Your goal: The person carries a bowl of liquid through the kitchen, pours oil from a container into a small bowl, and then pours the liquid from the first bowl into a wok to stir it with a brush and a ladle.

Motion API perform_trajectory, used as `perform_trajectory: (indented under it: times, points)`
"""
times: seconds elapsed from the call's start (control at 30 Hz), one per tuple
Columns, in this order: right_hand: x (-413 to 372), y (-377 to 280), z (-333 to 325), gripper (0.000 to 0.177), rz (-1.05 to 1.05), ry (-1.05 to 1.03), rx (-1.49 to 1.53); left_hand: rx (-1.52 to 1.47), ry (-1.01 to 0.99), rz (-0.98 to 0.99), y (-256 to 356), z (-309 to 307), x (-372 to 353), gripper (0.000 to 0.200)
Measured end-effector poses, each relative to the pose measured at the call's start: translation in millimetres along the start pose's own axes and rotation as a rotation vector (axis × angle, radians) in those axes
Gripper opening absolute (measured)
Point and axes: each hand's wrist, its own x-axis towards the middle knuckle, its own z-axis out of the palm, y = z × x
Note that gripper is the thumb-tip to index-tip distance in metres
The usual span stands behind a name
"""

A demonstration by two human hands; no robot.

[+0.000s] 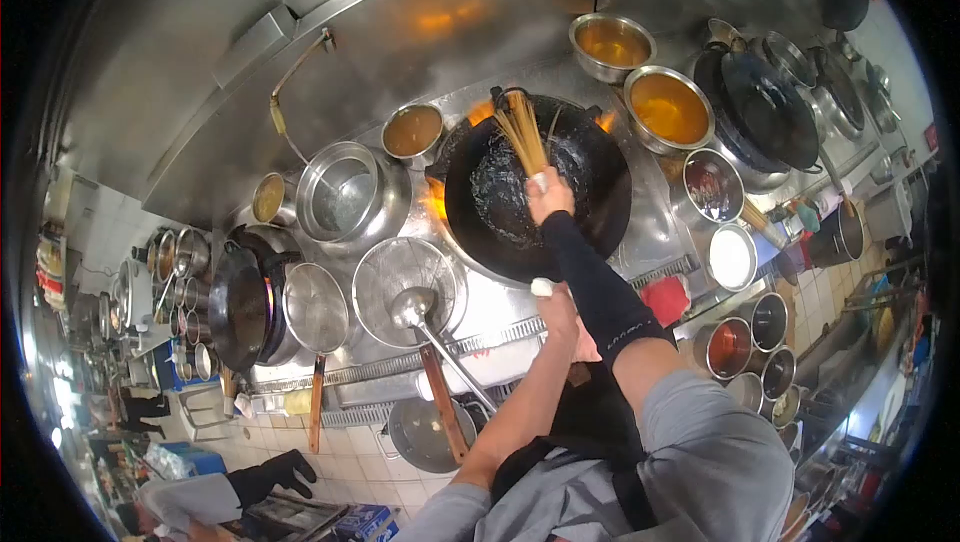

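Observation:
A bamboo wok brush (522, 134) is held in my right hand (550, 194), fingers wrapped round its lower end. Its bristles point to the far side of a black wok (600, 192), where dark, glossy liquid lies in the bowl. Flames show around the wok's far and left edges. My left hand (560, 310) is closed at the wok's near edge, with something white at its thumb and a pink cloth (587, 344) beside it. The exact grip under the left fingers is hidden.
Left of the wok are a wire strainer (378, 282), a ladle (412, 308) and a steel pot (385, 204). Bowls of amber liquid (670, 107) stand to the right, near a white-filled container (733, 257). Another person's dark sleeve (265, 479) shows at lower left.

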Motion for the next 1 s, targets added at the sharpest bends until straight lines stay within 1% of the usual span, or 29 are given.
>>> perform_trajectory:
  times: [0.03, 0.1, 0.13, 0.17, 0.23, 0.27, 0.3, 0.37, 0.43, 0.47, 0.5, 0.53, 0.57, 0.63, 0.7, 0.77, 0.83, 0.87, 0.9, 0.97, 1.0]
  points:
    - [-8, -10, 6, 0.032, 0.043, -0.116, 0.026, -0.026, -0.013, -0.023, 8, -5, -1, 0.015]
    - [-39, -18, 2, 0.028, -0.097, -0.284, -0.064, -0.089, -0.041, -0.075, 25, -12, -6, 0.015]
    - [-56, -24, -18, 0.028, -0.138, -0.373, -0.106, -0.06, -0.001, -0.131, 48, -9, -21, 0.015]
    - [-72, -39, -46, 0.029, -0.179, -0.461, -0.145, -0.108, 0.005, -0.079, 41, -10, -19, 0.016]
    - [-94, -44, -98, 0.029, -0.217, -0.637, -0.155, -0.211, 0.007, 0.03, 20, -6, -8, 0.017]
    - [-100, -44, -127, 0.029, -0.258, -0.688, -0.241, -0.35, -0.013, -0.089, 37, -2, -14, 0.022]
    - [-101, -42, -155, 0.03, -0.299, -0.739, -0.325, -0.167, -0.028, -0.09, 16, -8, -2, 0.025]
    - [-90, -29, -198, 0.028, -0.398, -0.87, -0.671, -0.05, 0.019, -0.084, 18, -9, -5, 0.025]
    - [-50, -22, -211, 0.032, -0.368, -0.895, -0.993, -0.05, 0.004, -0.111, 13, -8, 1, 0.016]
    - [-20, -12, -196, 0.03, -0.411, -0.729, -0.954, -0.048, 0.002, -0.125, 9, -8, 4, 0.011]
    - [17, 5, -167, 0.028, -0.45, -0.567, -0.907, -0.076, -0.015, -0.167, 19, -7, 3, 0.011]
    - [62, 29, -123, 0.026, -0.564, -0.449, -0.815, -0.095, -0.032, -0.215, 37, -8, -6, 0.01]
    - [85, 29, -85, 0.027, -0.548, -0.4, -0.663, -0.115, -0.053, -0.263, 48, -8, -13, 0.01]
    - [60, -28, -50, 0.027, -0.178, -0.586, -0.687, -0.118, -0.082, -0.211, 52, -6, -10, 0.01]
    - [5, -23, -33, 0.028, -0.113, -0.461, -0.531, -0.121, -0.085, -0.173, 42, -4, -19, 0.011]
    - [-51, -29, -61, 0.026, -0.215, -0.477, -0.472, -0.097, -0.04, -0.206, 50, 0, -26, 0.01]
    - [-86, -21, -102, 0.025, -0.213, -0.581, -0.433, -0.093, 0.032, -0.194, 53, 3, -29, 0.009]
    - [-95, -11, -128, 0.025, -0.259, -0.639, -0.495, -0.113, 0.01, -0.171, 50, 2, -28, 0.01]
    - [-97, -3, -155, 0.024, -0.303, -0.7, -0.555, -0.117, -0.019, -0.166, 42, 2, -22, 0.012]
    - [-77, -15, -203, 0.026, -0.371, -0.723, -0.783, -0.073, -0.022, -0.189, 46, 1, -24, 0.012]
    - [-46, 31, -189, 0.027, -0.416, -0.617, -0.842, -0.079, -0.032, -0.215, 53, 2, -26, 0.011]
